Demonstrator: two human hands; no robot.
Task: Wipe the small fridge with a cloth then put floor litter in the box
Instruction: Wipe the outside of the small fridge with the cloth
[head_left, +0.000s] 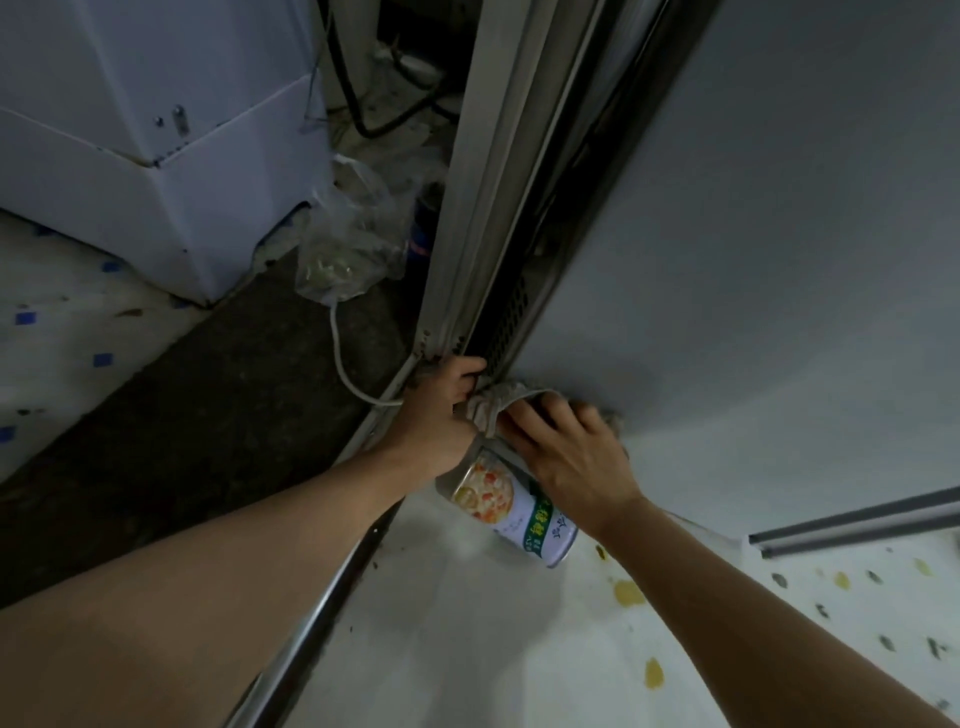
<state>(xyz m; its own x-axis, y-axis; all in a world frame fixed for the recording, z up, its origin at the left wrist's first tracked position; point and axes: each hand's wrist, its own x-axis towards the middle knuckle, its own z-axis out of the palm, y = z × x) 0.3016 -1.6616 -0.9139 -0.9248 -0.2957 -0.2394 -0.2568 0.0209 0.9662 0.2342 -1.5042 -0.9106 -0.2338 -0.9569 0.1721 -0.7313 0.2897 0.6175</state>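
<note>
A grey cloth (493, 402) is gripped between both hands at the fridge's (753, 260) lower corner. The left hand (441, 410) is clenched on its bunched end; the right hand (566, 447) is pressed flat over it. A labelled can (519, 512) lies on the floor just beneath the right hand.

The floor (467, 623) was pale and speckled with yellow and dark flecks at the right. A printed food can (511, 512) lay on its side on it, near the fridge base. A dark, grimy strip of floor ran at left, where a crumpled clear plastic bag (348, 244) and a white cable (345, 364) lay.
</note>
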